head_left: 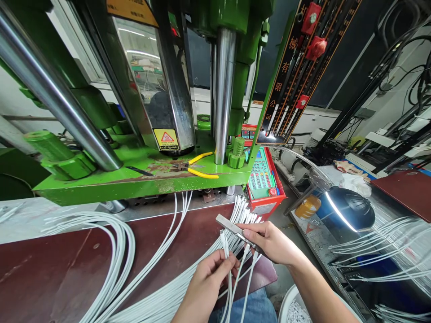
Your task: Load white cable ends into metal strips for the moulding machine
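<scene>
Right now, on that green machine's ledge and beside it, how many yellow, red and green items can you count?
Yellow: 1, the yellow-handled pliers
Red: 1, the red control box
Green: 1, the green threaded nut
Total: 3

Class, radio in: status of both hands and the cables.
Left hand pinching one white cable. Right hand holding metal bar over cable bundle. Nothing blocking.
</scene>
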A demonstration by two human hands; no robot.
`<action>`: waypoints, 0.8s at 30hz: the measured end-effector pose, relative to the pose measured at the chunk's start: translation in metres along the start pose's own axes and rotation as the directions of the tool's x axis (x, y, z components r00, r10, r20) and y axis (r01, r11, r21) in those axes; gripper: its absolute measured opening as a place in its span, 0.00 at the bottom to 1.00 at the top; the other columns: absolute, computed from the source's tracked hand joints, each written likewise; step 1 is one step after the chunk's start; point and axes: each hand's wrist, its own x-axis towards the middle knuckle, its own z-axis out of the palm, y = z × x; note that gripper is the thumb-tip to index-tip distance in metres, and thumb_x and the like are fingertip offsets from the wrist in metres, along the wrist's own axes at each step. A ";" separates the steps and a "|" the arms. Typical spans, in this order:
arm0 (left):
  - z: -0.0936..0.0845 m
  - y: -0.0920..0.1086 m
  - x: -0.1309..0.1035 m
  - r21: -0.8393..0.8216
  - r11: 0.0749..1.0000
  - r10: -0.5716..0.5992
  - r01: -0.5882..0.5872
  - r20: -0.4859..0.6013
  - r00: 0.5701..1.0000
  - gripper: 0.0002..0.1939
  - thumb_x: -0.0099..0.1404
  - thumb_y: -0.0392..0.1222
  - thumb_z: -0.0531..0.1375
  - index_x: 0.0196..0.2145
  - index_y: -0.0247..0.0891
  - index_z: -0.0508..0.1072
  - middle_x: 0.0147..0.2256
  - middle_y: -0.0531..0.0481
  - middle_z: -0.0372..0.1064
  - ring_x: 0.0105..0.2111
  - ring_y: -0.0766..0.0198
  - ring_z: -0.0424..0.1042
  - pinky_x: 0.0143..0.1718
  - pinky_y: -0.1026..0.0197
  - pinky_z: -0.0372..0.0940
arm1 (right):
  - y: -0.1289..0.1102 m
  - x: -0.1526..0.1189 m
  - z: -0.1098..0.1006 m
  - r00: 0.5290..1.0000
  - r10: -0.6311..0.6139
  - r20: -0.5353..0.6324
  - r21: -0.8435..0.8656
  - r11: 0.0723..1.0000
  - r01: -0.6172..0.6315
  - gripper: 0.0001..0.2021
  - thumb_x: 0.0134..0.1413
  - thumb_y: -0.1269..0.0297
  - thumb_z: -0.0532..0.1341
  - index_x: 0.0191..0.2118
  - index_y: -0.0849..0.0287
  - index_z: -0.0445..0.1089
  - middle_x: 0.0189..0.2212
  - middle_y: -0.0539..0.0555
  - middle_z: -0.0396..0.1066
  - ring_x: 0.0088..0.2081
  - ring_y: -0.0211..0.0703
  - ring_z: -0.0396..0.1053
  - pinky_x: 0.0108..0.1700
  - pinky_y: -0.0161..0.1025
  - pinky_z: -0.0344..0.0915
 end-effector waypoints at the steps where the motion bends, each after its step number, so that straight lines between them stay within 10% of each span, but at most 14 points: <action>1: -0.001 0.002 -0.001 -0.042 0.999 0.002 -0.002 0.001 1.000 0.17 0.54 0.54 0.64 0.27 0.35 0.71 0.26 0.51 0.69 0.28 0.66 0.65 0.32 0.64 0.62 | 0.001 0.000 -0.001 1.000 0.001 0.007 0.008 1.000 -0.002 0.20 0.63 0.53 0.54 0.55 0.55 0.69 0.35 0.49 0.75 0.34 0.43 0.68 0.39 0.38 0.64; 24: -0.010 0.000 0.000 0.015 1.000 -0.020 0.019 0.055 0.998 0.17 0.54 0.53 0.63 0.26 0.33 0.71 0.18 0.53 0.64 0.15 0.71 0.58 0.17 0.67 0.51 | -0.004 -0.003 0.001 0.997 0.008 0.079 0.055 0.998 -0.013 0.23 0.62 0.48 0.53 0.54 0.56 0.70 0.32 0.50 0.74 0.29 0.41 0.65 0.34 0.37 0.63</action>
